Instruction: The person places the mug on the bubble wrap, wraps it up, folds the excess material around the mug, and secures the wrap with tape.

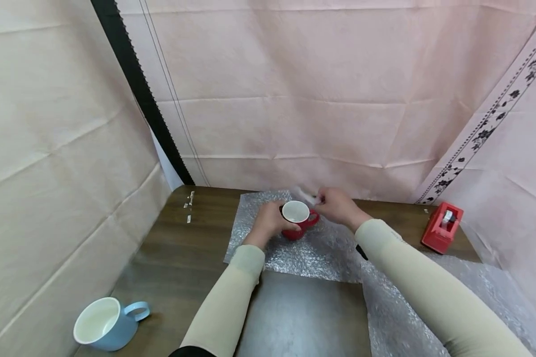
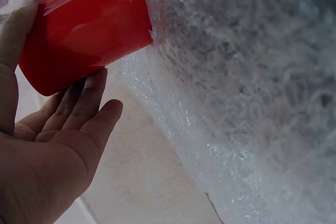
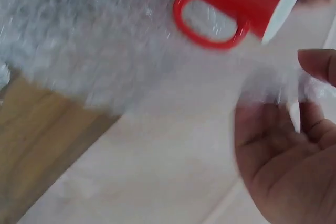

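A red mug with a white inside stands upright on a sheet of bubble wrap. My left hand holds it round the side near the rim; in the left wrist view the thumb lies on one side of the red mug and the fingers on the other. The handle points to the right, toward my right hand. Just beyond the mug, that hand pinches a thin, see-through piece of plastic, blurred in the right wrist view.
A light blue mug stands at the table's front left. At the right is a red tape dispenser. More bubble wrap runs under my right arm. Small white bits lie at the back left, and cloth hangs behind the table.
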`<state>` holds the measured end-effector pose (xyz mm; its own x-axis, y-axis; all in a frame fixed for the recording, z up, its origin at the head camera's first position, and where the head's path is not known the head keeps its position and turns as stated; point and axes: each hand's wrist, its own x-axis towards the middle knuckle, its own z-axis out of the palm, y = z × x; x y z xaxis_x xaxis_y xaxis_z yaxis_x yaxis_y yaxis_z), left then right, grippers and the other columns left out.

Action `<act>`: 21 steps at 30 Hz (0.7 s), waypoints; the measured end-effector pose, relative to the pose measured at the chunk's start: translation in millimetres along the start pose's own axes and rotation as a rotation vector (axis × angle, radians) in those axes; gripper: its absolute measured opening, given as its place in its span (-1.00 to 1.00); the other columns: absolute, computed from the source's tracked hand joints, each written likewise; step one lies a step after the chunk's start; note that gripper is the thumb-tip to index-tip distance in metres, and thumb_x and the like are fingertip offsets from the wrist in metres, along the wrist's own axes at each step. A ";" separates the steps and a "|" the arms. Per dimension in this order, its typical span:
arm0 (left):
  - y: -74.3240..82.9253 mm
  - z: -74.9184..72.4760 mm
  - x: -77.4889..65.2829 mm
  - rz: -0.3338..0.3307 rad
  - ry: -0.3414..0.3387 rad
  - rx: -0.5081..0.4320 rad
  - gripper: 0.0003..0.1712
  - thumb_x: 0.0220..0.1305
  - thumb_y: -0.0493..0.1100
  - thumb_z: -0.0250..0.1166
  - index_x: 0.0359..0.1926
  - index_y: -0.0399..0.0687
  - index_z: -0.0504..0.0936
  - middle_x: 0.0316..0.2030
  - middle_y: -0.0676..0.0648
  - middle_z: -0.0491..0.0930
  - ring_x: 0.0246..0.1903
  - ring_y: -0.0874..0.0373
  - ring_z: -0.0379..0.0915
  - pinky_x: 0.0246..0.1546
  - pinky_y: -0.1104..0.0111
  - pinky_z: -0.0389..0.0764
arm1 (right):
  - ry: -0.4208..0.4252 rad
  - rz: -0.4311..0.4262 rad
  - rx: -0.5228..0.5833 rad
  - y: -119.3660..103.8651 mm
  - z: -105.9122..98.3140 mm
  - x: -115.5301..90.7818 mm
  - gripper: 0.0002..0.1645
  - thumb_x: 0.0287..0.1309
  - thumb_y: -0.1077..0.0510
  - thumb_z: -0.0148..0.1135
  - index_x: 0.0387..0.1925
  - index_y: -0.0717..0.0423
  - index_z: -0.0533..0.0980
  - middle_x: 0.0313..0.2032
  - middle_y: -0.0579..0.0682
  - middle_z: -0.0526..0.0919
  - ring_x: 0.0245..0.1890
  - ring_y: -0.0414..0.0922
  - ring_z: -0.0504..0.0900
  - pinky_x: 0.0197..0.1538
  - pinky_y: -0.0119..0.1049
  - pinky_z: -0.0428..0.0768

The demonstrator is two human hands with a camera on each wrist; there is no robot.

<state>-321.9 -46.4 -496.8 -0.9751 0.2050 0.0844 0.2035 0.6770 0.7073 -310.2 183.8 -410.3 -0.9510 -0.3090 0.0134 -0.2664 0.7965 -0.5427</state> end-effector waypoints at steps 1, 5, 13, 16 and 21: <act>-0.9 1.4 0.1 0.007 0.000 0.003 -0.15 -0.10 0.10 0.93 0.19 -0.14 0.84 0.03 -0.13 0.90 0.05 -0.06 0.79 0.19 0.05 0.80 | 0.000 -0.022 -0.024 -2.1 4.3 -0.3 -0.92 0.35 0.22 0.38 -0.27 0.17 0.66 -0.34 0.05 0.72 -0.34 -0.07 0.55 -0.22 -0.20 0.59; 7.9 1.6 -8.7 0.002 -0.003 -0.010 -0.19 -0.04 0.01 0.92 0.23 -0.14 0.83 0.08 -0.16 0.90 0.07 -0.12 0.80 0.22 0.00 0.79 | -0.009 -0.082 -0.047 -7.4 20.7 -1.9 -0.94 0.29 0.28 0.40 -0.33 0.20 0.70 -0.36 0.09 0.80 -0.37 -0.05 0.61 -0.18 -0.14 0.70; 8.5 8.7 -19.3 -0.057 -0.006 -0.059 -0.22 0.05 -0.01 0.88 0.29 -0.06 0.81 0.15 -0.11 0.88 0.13 -0.08 0.79 0.25 -0.01 0.80 | -0.166 -0.096 -0.059 -6.1 32.6 -0.6 -0.75 0.47 0.16 0.28 -0.33 0.14 0.76 -0.22 0.12 0.88 -0.52 -0.21 0.43 -0.30 -0.32 0.52; 9.7 5.4 -18.4 -0.067 0.011 -0.076 -0.21 0.07 -0.02 0.87 0.30 -0.08 0.79 0.17 -0.12 0.86 0.14 -0.10 0.78 0.26 -0.02 0.79 | -0.220 -0.057 0.015 -4.7 21.8 4.3 -0.59 0.61 0.06 0.15 -0.19 0.15 0.85 0.22 0.26 0.85 -0.48 -0.21 0.43 -0.26 -0.28 0.52; 9.7 0.0 -14.4 -0.076 0.017 -0.067 -0.13 0.07 0.00 0.88 0.37 -0.10 0.74 0.23 -0.15 0.83 0.23 -0.15 0.75 0.37 -0.09 0.74 | -0.228 -0.041 0.119 1.4 11.2 15.2 -0.78 0.63 0.16 0.33 0.10 0.19 0.75 0.32 0.26 0.79 0.10 0.00 0.79 0.22 -0.04 0.78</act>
<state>-305.9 -42.8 -491.1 -0.9889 0.1428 0.0400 0.1232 0.6410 0.7576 -323.2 174.4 -420.2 -0.8764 -0.4594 -0.1446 -0.2710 0.7186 -0.6405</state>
